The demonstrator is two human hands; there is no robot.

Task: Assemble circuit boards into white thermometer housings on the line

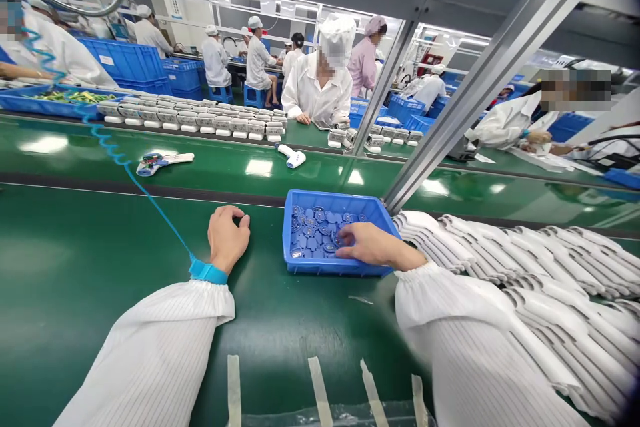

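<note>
Left hand (229,238): resting on green worktop (75,267), fingers curled toward palm, grip closed, nothing visible inside. Blue wrist strap (208,271) around left wrist; coiled blue cord (123,157) running from strap up and away across worktop.

Right hand (373,245): reaching over rim of blue plastic tray (336,265), fingertips (343,241) down among small round blue-grey parts (313,235). Grip on parts: cannot tell, no clear pinch visible from this angle.

Tray on worktop, just beside right hand and between both hands. Parts lying loose and overlapping in tray bottom. Curved white shells (505,257) in overlapping rows, just right of tray. Pale tape strips (320,390) at near edge of worktop.

Farther off: white pistol-shaped thermometer (293,156) lying beyond tray; second one with blue and red markings (165,162) farther left. Long row of white housings (193,121) beyond those. Co-worker (315,90) in white gown and cap opposite, both hands on far worktop. Blue crates (125,60) in background.
</note>
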